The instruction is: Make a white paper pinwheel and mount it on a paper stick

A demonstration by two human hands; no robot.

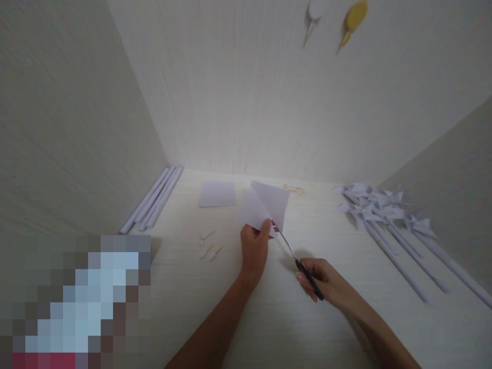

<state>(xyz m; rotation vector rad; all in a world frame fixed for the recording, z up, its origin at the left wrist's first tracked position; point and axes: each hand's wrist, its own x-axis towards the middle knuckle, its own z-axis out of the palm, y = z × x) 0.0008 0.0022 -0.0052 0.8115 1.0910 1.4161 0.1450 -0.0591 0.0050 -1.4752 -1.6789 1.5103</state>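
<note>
From the head camera, your left hand (254, 247) pinches a folded white paper square (266, 207) at its bottom corner and holds it up off the table (238, 302). Your right hand (322, 283) is wrapped around the black handles of the scissors (292, 254), and the thin blades point up to the paper's bottom edge, right by your left fingers. I cannot tell if the blades are open or how far the cut goes. On the right lie finished paper pinwheels (374, 205) on long white sticks, so some look done. On the left, rolled paper sticks (152, 199) lean by the wall with no wheels on them. 1 flat paper sheet (217, 193) lies behind, not cut yet. About 3 small pins (209, 247) wait near your left hand. So I think more pinwheels are left to make.
</note>
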